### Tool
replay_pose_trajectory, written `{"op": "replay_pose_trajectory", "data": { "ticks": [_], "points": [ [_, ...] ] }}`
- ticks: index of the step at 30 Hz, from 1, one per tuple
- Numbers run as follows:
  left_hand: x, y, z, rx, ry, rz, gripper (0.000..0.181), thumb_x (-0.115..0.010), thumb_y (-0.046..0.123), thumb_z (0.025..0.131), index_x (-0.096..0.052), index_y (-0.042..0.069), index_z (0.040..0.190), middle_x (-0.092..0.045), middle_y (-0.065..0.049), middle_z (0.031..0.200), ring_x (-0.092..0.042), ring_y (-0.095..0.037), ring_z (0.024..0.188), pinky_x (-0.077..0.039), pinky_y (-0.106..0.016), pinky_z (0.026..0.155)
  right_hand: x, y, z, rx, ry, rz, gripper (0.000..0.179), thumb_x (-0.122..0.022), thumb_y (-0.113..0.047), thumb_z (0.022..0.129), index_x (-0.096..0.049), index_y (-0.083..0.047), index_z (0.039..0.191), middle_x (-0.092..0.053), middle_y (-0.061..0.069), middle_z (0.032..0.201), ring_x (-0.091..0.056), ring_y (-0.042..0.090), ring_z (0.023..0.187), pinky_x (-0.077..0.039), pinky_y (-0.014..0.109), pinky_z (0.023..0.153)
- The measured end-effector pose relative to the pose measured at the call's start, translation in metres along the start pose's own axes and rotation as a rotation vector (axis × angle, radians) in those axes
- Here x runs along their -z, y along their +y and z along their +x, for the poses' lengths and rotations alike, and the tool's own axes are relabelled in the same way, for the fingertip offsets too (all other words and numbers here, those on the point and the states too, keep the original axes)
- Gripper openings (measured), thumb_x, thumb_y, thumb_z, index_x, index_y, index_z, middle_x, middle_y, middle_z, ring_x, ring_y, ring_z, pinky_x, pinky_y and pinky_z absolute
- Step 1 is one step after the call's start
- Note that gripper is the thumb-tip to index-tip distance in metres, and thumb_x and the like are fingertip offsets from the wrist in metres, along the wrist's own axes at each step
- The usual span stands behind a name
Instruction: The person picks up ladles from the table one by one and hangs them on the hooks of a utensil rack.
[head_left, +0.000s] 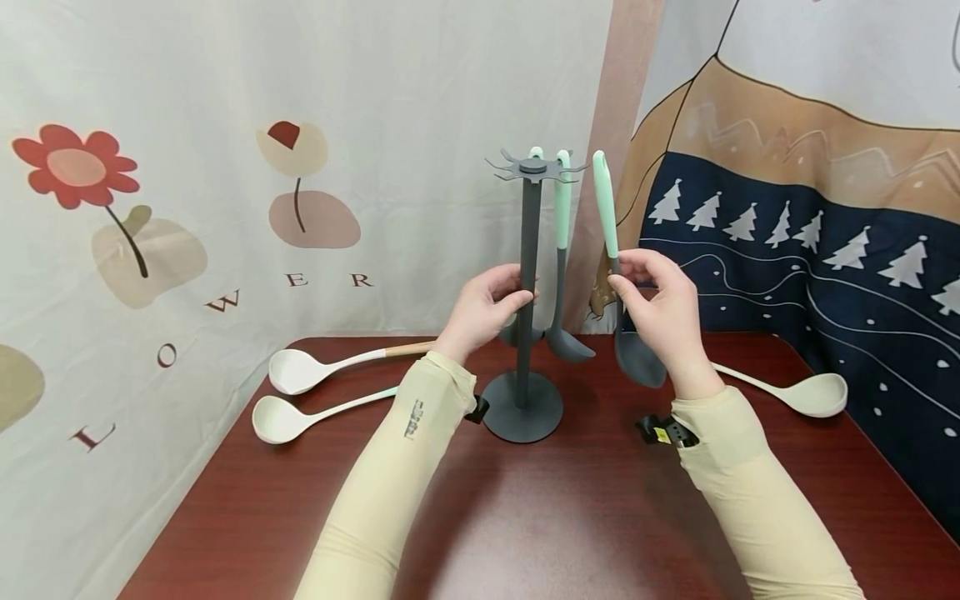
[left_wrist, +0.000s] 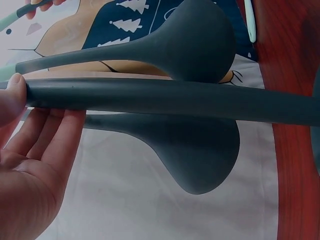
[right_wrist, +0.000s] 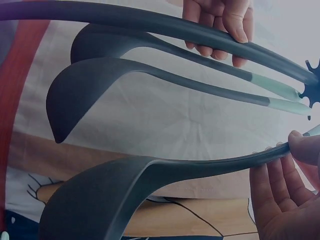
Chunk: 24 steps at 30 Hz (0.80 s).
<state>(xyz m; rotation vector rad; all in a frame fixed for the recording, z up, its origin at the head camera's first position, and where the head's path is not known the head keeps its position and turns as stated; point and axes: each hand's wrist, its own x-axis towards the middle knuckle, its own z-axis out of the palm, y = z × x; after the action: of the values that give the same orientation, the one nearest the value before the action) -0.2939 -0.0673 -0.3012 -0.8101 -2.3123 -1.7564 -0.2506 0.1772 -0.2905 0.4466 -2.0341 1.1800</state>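
Mint-handled grey utensil (head_left: 634,358), near upright right of frame centre, is pinched by the nearer right hand (head_left: 663,308), handle (head_left: 604,200) pointing up just right of the hooked stand (head_left: 529,225) the left hand (head_left: 482,307) grips

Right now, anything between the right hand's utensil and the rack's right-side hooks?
Nothing visible blocks the mint-handled utensil from the right-side hooks. Nearest neighbour: a hanging ladle, left of it in the head view; the left hand grips the post below the hooks.

Dark reddish-brown letters "L O W E R" (head_left: 222,302) on off-white fabric curtain (head_left: 420,125), left of frame; pale yellow left sleeve (head_left: 367,508) print (head_left: 413,419) illegible.
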Motion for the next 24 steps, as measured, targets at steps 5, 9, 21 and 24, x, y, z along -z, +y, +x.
{"op": "replay_pose_trajectory", "data": {
  "ticks": [5,9,21,24],
  "points": [
    [-0.001,-0.001,0.0,0.0,0.004,0.005,0.025,-0.066,0.008,0.095,-0.068,0.006,0.12,-0.073,-0.006,0.101,-0.068,-0.018,0.091,-0.052,-0.034,0.089,-0.003,0.0,0.001,-0.003,0.0,0.011,0.024,-0.071,0.002,0.089,-0.069,0.003,0.113,-0.068,0.016,0.1,-0.055,0.006,0.086,-0.045,0.012,0.071],
    [-0.001,-0.001,0.0,0.006,0.007,0.004,0.024,-0.066,0.008,0.095,-0.068,0.008,0.12,-0.073,-0.005,0.101,-0.068,-0.017,0.091,-0.052,-0.034,0.089,-0.005,0.001,0.001,-0.015,-0.004,0.019,0.024,-0.07,0.001,0.09,-0.068,0.002,0.113,-0.068,0.016,0.1,-0.055,0.006,0.086,-0.045,0.013,0.071],
    [-0.001,-0.001,0.0,0.016,0.014,0.017,0.025,-0.066,0.01,0.095,-0.069,0.01,0.12,-0.073,-0.003,0.101,-0.068,-0.016,0.092,-0.052,-0.035,0.089,-0.013,0.0,0.0,-0.012,-0.025,0.053,0.024,-0.072,0.001,0.089,-0.069,0.002,0.112,-0.067,0.016,0.098,-0.055,0.006,0.083,-0.046,0.012,0.071],
    [-0.001,-0.002,0.0,0.02,0.014,0.021,0.025,-0.066,0.01,0.095,-0.068,0.011,0.121,-0.073,-0.003,0.102,-0.068,-0.016,0.092,-0.052,-0.034,0.089,-0.015,-0.001,0.0,-0.014,-0.028,0.057,0.024,-0.072,0.0,0.089,-0.069,0.002,0.112,-0.067,0.016,0.097,-0.055,0.007,0.083,-0.047,0.012,0.07]
  ]
}}
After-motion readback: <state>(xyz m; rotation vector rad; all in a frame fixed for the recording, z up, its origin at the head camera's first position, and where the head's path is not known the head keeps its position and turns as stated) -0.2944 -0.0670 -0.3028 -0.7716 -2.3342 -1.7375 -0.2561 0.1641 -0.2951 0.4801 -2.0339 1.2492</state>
